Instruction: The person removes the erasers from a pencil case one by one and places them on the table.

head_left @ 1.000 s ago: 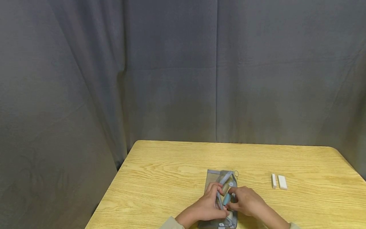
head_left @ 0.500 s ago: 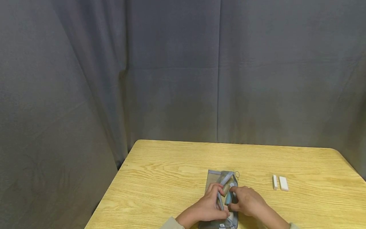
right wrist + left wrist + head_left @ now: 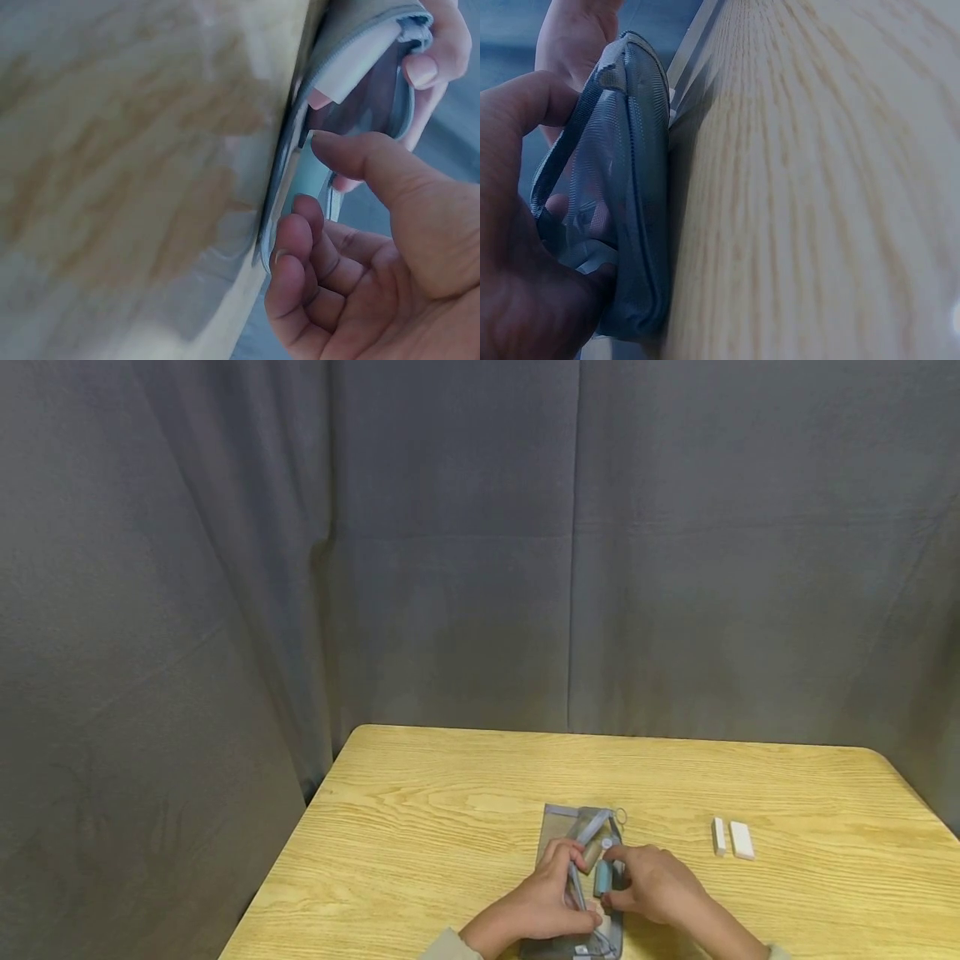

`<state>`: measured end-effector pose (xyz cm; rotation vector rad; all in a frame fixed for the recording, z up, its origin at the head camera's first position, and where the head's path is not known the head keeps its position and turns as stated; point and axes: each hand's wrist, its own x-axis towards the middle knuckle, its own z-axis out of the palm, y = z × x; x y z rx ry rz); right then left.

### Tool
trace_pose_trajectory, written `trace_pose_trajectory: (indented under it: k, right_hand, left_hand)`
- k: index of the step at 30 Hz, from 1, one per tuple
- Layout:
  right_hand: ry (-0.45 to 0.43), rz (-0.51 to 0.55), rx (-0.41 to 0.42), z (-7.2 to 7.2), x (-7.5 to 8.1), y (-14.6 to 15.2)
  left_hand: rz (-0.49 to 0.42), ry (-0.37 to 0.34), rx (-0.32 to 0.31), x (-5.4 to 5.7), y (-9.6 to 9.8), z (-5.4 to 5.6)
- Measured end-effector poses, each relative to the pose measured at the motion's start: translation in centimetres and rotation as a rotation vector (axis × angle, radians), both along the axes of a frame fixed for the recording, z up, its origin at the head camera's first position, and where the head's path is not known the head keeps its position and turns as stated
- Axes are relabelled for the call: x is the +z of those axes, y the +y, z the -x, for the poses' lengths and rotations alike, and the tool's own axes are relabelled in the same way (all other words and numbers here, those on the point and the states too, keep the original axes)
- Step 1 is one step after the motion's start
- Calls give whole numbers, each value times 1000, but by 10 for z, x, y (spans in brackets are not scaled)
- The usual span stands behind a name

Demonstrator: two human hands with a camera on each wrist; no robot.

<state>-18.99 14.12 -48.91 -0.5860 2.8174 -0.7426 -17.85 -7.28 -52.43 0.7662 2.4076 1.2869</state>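
Note:
A grey mesh zip pouch (image 3: 558, 831) lies on the table with its mouth spread. My left hand (image 3: 549, 897) grips the raised edge of that mouth, as the strap-like rim (image 3: 585, 112) in the left wrist view also shows. Inside the mouth, my right hand (image 3: 658, 887) pinches a small blue-green block (image 3: 603, 878), thumb at one end and fingertips at the other. The right wrist view shows this block (image 3: 306, 176) close to the zip edge. A tan piece (image 3: 591, 857) lies above it in the pouch, and a white-and-pink piece (image 3: 352, 71) sits deeper in.
Two white blocks (image 3: 718, 837) (image 3: 742, 841) lie side by side on the wooden table (image 3: 420, 827), right of the pouch. A key-ring-like loop (image 3: 620, 816) hangs at the pouch's far corner. Grey curtains (image 3: 450, 568) stand behind the table and to its left.
The blue-green block has turned from a slant to nearly straight and shifted slightly right, with my right hand's fingers still on it. My left hand has kept its grip on the pouch edge.

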Motion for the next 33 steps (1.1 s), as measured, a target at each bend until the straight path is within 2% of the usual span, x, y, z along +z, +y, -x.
trace_pose_trajectory:
  k: [8, 16, 21, 33]
  right_hand:
    - [25, 44, 20, 2, 4, 10]
    - [9, 65, 12, 4, 15, 22]
    - [17, 53, -14, 5, 19, 28]
    - [36, 64, -44, 8, 16, 50]
  left_hand:
    - [-8, 11, -1, 1, 1, -1]
    - [-79, -61, -16, 2, 0, -1]
    - [-89, -76, -21, 1, -1, -1]
    - [-68, -45, -26, 1, 1, 1]
